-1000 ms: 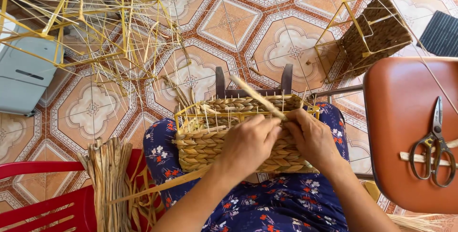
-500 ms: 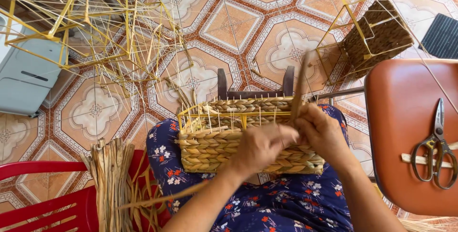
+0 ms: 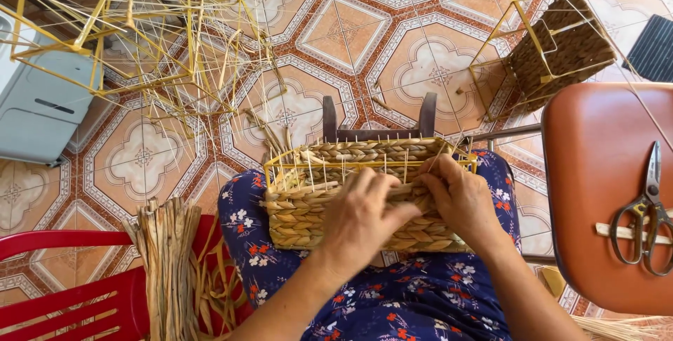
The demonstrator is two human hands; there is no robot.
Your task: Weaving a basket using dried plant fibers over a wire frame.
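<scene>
On the lap, at six o'clock from the wooden frame's two posts, sits the basket [image 3: 350,194], half woven over a yellow wire frame. Both hands press on its near wall: the left hand [image 3: 361,218] lies curled over the braid with fingers closed on a strand, and the right hand [image 3: 463,201] pinches the weave just at three o'clock of it, thumb and fingers narrow. Thin wire uprights stand bare along the rim; a slip of either hand could, I judge, bend one or prick a finger. A loosened grip would let the last row slacken. The straw bundle [image 3: 168,264] at eight o'clock leans on a red chair [image 3: 63,299] and may slide off. Scissors [image 3: 641,211] lie at three o'clock on the orange stool [image 3: 596,194], near its edge.
</scene>
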